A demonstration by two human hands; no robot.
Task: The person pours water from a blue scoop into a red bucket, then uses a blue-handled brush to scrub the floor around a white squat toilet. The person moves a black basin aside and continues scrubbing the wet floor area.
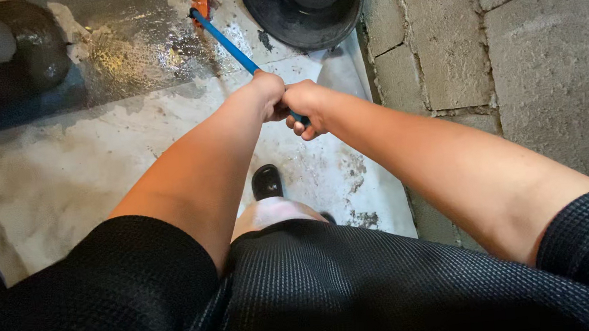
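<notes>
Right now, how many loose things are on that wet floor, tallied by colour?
Blue: 1, the long-handled brush with an orange head, gripped by the left hand and right hand.
Black: 1, the round basin by the block wall.
Total: 2.

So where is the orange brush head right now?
In the head view the orange brush head sits top centre on the wet floor, at the far end of the blue handle, just left of the black basin.
</notes>
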